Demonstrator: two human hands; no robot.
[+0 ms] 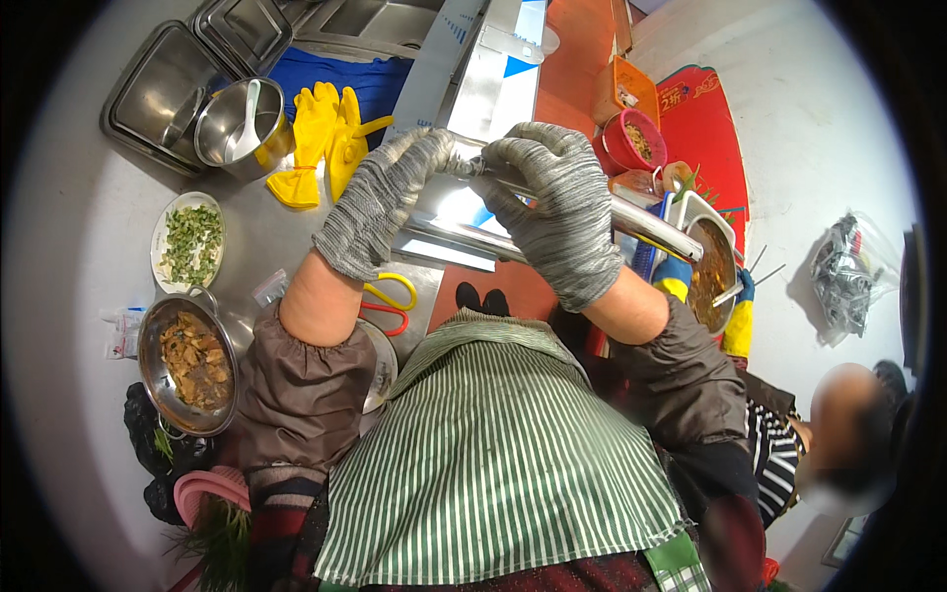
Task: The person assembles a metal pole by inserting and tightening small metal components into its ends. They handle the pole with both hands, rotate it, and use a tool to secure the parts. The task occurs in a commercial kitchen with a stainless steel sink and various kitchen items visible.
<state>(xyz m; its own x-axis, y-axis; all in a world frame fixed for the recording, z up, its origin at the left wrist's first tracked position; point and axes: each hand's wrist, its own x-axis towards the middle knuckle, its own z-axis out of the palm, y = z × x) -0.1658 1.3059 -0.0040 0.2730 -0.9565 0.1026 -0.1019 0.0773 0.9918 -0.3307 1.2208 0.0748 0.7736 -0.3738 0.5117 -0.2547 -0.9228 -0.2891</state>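
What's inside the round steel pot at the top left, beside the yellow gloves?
A white spoon leans inside the steel pot. The pot's bottom looks bare; the near wall hides part of it.

Both gloved hands, left [380, 202] and right [557, 202], raised, fingers curled shut.

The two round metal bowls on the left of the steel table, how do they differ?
The upper bowl holds only a white spoon; the lower bowl holds brown cooked food. The lower bowl looks wider and shallower, the upper bowl deeper. The upper bowl sits by yellow rubber gloves, the lower by the left sleeve. Both are shiny metal.
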